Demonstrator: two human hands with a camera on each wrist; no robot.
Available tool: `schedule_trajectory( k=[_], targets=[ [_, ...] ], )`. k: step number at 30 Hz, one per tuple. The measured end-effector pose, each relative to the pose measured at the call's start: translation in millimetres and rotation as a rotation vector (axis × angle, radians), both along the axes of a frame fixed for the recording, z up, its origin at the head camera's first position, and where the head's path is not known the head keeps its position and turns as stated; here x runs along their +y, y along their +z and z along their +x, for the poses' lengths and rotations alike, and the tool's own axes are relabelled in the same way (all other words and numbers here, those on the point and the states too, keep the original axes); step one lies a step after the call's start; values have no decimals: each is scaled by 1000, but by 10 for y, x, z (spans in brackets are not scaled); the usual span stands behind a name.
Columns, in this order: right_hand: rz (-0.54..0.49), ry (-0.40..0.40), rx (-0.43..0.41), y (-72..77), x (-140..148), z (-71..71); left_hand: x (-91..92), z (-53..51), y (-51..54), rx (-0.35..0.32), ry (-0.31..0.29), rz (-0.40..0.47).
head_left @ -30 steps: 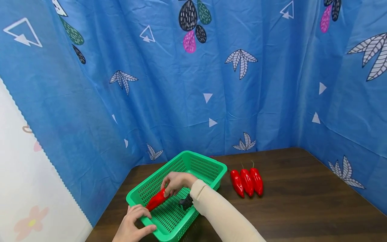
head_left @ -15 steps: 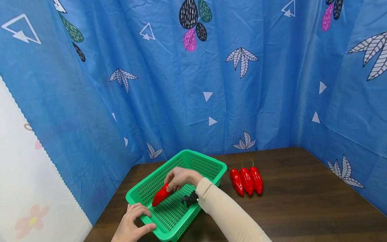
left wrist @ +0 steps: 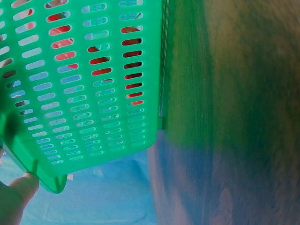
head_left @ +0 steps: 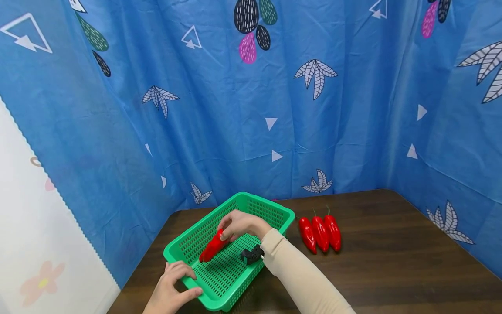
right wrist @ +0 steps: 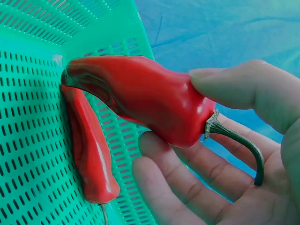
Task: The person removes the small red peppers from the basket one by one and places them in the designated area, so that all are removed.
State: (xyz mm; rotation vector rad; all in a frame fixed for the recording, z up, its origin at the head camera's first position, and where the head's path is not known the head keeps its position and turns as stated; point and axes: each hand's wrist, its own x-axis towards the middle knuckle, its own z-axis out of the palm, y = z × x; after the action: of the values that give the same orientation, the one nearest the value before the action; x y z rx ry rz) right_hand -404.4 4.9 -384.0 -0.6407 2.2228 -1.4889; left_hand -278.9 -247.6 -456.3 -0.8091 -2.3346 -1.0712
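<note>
Hands half-curled: left (head_left: pixel 170 285) on green basket rim (head_left: pixel 270 203), right (head_left: pixel 240 224) round red pepper (right wrist: pixel 140 96)

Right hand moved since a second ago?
Yes: in the head view, the right hand has shifted up and rightward against the unmoved green basket.

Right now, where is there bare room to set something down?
The widest bare patch is the table right of the three peppers, bordered by them, the sleeve and the curtain. The gap between those peppers and the basket looks narrow. Crowded: inside the basket, where the right grip holds one pepper close to another pepper.
</note>
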Motion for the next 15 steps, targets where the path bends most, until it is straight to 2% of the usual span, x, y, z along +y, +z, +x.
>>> schedule_trajectory(
  k=[15],
  targets=[
    [-73,-16,-20,103,122,77,2,-4,-6,16,15,-22]
  ],
)
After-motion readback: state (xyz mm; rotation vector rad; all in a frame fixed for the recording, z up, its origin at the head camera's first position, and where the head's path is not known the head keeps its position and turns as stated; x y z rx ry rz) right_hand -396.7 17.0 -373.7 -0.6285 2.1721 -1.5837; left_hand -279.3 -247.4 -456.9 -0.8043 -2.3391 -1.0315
